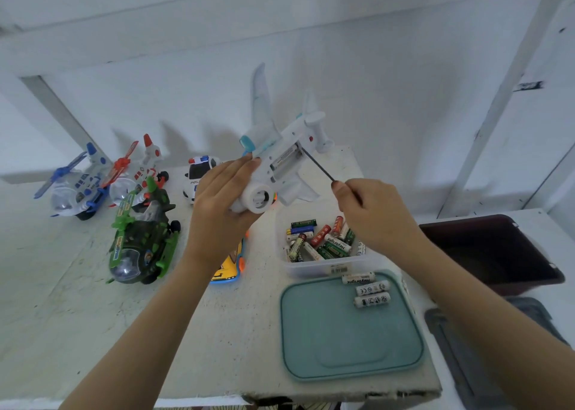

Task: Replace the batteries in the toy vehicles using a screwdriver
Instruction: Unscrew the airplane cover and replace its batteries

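The left hand [222, 198] grips the upturned toy plane [280, 157]; at its three o'clock, the right hand [371, 213] pinches the screwdriver [317, 164], tip in the open battery slot.

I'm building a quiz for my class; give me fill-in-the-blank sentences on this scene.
The left hand holds a white toy ____.
The right hand holds a ____, its tip at the open battery compartment.
____ batteries lie loose on the teal lid.
Missing: airplane; screwdriver; three.
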Demonstrator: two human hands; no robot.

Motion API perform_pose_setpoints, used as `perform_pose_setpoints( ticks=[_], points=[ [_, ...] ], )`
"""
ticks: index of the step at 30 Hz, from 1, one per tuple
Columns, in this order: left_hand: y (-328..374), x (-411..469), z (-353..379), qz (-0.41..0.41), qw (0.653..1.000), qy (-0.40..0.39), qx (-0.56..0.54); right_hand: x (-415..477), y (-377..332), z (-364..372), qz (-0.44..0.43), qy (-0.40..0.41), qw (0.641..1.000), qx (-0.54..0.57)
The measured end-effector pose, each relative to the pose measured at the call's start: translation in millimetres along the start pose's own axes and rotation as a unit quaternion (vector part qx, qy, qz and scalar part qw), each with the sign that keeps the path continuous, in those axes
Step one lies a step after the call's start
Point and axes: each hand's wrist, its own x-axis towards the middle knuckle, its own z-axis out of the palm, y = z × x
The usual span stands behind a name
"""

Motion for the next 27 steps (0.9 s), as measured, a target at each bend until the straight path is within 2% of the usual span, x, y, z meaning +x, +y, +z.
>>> perform_pose_setpoints(
  ticks=[8, 14, 17, 19, 20, 22, 23, 24, 25, 26, 27],
  points=[
    [-3.4, 1.7, -6.4, 0.005, 1.0, -0.018, -0.005, 18.5, 4.8, -8.5, -0.025, -0.039, 0.998, -0.049],
    [-5.1, 7.1, -8.4, 0.016, 0.999, -0.04, 0.006, 26.8, 10.1, -10.5, 0.041, -0.097, 0.993, 0.054],
    [-6.1, 7.2, -7.3, 0.019, 0.998, -0.054, 0.013, 26.0, 13.8, -7.3, -0.049, -0.043, 0.991, -0.118],
    [-5.8, 7.5, -6.8, 0.023, 0.998, -0.058, 0.016, 24.5, 13.0, -5.5, -0.08, -0.016, 0.981, -0.177],
    [-5.3, 8.1, -6.5, 0.024, 0.998, -0.058, 0.015, 24.5, 13.2, -4.2, -0.069, -0.018, 0.985, -0.157],
    [-4.6, 9.1, -6.1, 0.024, 0.998, -0.057, 0.014, 25.8, 13.9, -1.7, 0.029, -0.061, 0.998, 0.015],
    [-4.9, 9.4, -5.8, 0.024, 0.998, -0.057, 0.014, 25.7, 12.3, -0.9, 0.1, -0.097, 0.98, 0.144],
    [-5.5, 9.8, -5.6, 0.023, 0.998, -0.058, 0.014, 25.1, 11.0, -1.0, 0.159, -0.129, 0.947, 0.248],
    [-6.2, 10.4, -5.5, 0.023, 0.998, -0.061, 0.016, 24.3, 12.5, -0.3, 0.182, -0.142, 0.925, 0.302],
    [-6.6, 11.3, -5.4, 0.023, 0.997, -0.064, 0.018, 23.5, 15.7, 1.6, 0.173, -0.141, 0.926, 0.303],
    [-7.0, 12.1, -5.1, 0.025, 0.997, -0.069, 0.019, 23.0, 19.3, 3.4, 0.143, -0.124, 0.947, 0.261]
  ],
)
